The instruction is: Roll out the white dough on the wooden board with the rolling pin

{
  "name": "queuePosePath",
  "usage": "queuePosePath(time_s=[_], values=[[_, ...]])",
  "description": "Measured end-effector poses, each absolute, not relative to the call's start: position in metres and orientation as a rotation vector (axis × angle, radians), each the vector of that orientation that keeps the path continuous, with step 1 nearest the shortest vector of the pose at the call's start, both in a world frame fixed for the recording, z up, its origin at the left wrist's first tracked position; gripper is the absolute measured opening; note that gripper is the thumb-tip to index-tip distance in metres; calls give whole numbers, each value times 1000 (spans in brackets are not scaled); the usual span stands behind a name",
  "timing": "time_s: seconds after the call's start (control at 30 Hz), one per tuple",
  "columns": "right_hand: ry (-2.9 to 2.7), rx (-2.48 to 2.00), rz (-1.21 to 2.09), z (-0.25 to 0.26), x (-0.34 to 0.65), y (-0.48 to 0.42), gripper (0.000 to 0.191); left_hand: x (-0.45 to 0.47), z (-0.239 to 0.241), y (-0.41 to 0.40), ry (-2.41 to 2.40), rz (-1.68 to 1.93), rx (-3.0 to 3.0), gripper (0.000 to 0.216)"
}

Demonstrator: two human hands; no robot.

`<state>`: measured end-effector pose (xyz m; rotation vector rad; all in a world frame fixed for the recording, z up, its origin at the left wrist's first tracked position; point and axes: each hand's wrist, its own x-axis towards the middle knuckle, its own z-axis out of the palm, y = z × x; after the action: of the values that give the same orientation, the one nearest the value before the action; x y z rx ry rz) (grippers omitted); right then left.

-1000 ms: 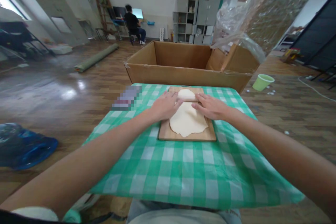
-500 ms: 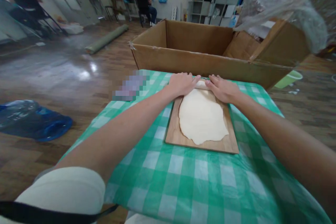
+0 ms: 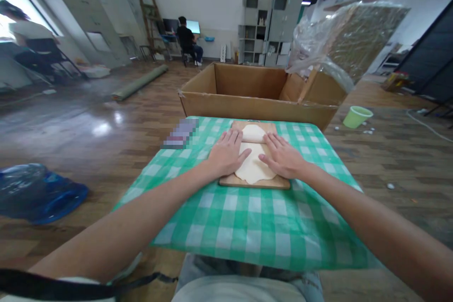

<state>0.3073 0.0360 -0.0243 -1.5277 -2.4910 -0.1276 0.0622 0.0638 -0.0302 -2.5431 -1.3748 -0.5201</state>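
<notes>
A sheet of pale dough point(image 3: 252, 170), uneven at its edge, lies flat on a wooden board point(image 3: 226, 181). Across the dough runs a pale rolling pin point(image 3: 253, 137), its ends covered by my hands. My left hand point(image 3: 228, 152) rests on the pin's left end, fingers stretched forward and thumb pointing inward over the dough. At the other end, my right hand point(image 3: 282, 155) lies the same way, with flat fingers. Neither hand is wrapped round the pin. Under the board is a green and white checked tablecloth point(image 3: 244, 226).
A blurred flat item point(image 3: 180, 133) lies at the table's far left corner. Beyond the table stands a large cardboard box point(image 3: 255, 106). A green bucket point(image 3: 357, 117) is on the floor at right, a blue plastic bag point(image 3: 42, 193) at left. Two people sit farther back.
Both hands and the rolling pin have come back towards me from the board's far end, so dough now shows beyond the pin. My view has tilted up.
</notes>
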Motion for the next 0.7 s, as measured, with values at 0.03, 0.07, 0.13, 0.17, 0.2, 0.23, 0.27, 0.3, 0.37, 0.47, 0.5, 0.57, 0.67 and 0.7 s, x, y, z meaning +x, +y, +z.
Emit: queuePosePath(time_s=[0.03, 0.07, 0.13, 0.17, 0.2, 0.23, 0.27, 0.3, 0.37, 0.47, 0.5, 0.57, 0.67, 0.7], values=[[-2488, -1518, -130, -24, 306, 28, 92, 61, -30, 55, -1376, -523, -2538, 75], [-2485, -1506, -134, -24, 306, 20, 92, 60, -29, 48, -1370, -525, -2537, 75], [-2481, -1474, -145, -21, 306, 9, 94, 59, -28, 37, -1348, -530, -2536, 76], [-2481, -1452, -143, -18, 307, 8, 93, 58, -26, 33, -1335, -530, -2538, 76], [-2479, -1436, -127, -13, 309, 9, 89, 57, -25, 31, -1324, -528, -2540, 75], [-2467, -1431, -95, -7, 312, 13, 83, 56, -23, 31, -1315, -522, -2544, 74], [-2451, -1436, -57, 0, 314, 22, 75, 55, -21, 31, -1307, -514, -2552, 72], [-2431, -1459, -13, 6, 315, 33, 67, 54, -20, 31, -1298, -504, -2562, 70], [-2404, -1513, -33, 17, 316, 60, 61, 50, -16, 33, -1273, -491, -2589, 66], [-2457, -1577, -134, 18, 310, 100, 57, 43, -9, 35, -1233, -496, -2631, 61], [-2467, -1590, -152, 14, 307, 110, 54, 41, -5, 37, -1220, -498, -2654, 58], [-2485, -1598, -175, 3, 301, 121, 49, 40, 3, 47, -1227, -483, -2724, 48], [-2513, -1604, -208, -13, 299, 125, 46, 50, 14, 81, -1394, -411, -2793, 48], [-2522, -1607, -221, -16, 299, 124, 46, 56, 15, 96, -1471, -388, -2767, 51]])
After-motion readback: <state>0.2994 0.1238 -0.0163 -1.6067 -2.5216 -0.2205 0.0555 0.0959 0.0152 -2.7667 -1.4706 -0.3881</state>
